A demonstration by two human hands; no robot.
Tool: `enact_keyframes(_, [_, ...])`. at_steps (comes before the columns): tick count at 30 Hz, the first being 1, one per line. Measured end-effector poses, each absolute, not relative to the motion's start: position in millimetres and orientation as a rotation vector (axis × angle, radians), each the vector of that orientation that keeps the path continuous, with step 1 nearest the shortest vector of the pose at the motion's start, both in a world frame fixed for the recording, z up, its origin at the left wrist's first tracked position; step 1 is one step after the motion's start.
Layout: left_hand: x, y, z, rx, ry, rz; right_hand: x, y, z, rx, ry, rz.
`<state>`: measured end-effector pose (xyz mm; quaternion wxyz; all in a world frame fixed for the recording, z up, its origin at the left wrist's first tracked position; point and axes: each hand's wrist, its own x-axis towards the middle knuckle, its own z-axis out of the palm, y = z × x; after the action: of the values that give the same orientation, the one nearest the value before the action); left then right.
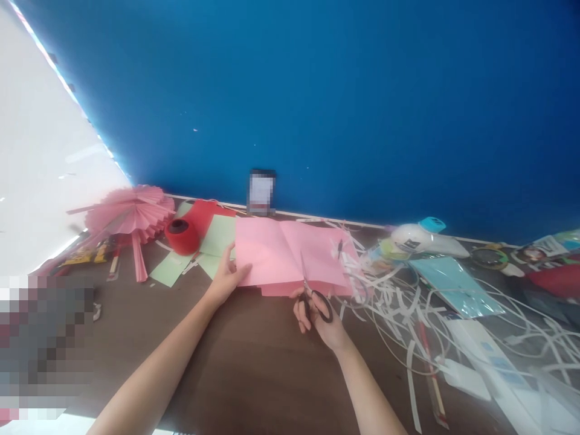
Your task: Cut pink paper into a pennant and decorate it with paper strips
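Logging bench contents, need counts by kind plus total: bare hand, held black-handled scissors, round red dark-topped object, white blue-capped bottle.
Bare left hand and right hand: 2
Black-handled metal scissors: 1
Round red dark-topped object: 1
White blue-capped bottle: 1
Total: 5

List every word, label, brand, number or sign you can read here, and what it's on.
No text can be read.
White bottle: label too blurred.
Yellow packet: markings too small and blurred.
Upright phone-like object: pixelated.
White strip: blue patches, nothing legible.
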<state>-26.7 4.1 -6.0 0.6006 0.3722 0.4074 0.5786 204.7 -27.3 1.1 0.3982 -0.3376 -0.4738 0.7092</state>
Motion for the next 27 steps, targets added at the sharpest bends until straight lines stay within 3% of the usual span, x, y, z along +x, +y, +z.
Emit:
enact_keyframes(13, [-24,2,-9,0.834,0.945,1.403,201,-27,2,-0.818,-1.179,1.765])
enact_keyframes(19, [-28,9,-6,0.556,0.963,1.393,204,-26,1,-0.83,-1.248,1.794])
enact_keyframes(27, [-35,16,-3,0.421,0.97,1.229,208,-28,1,-0.897,-1.379,1.835])
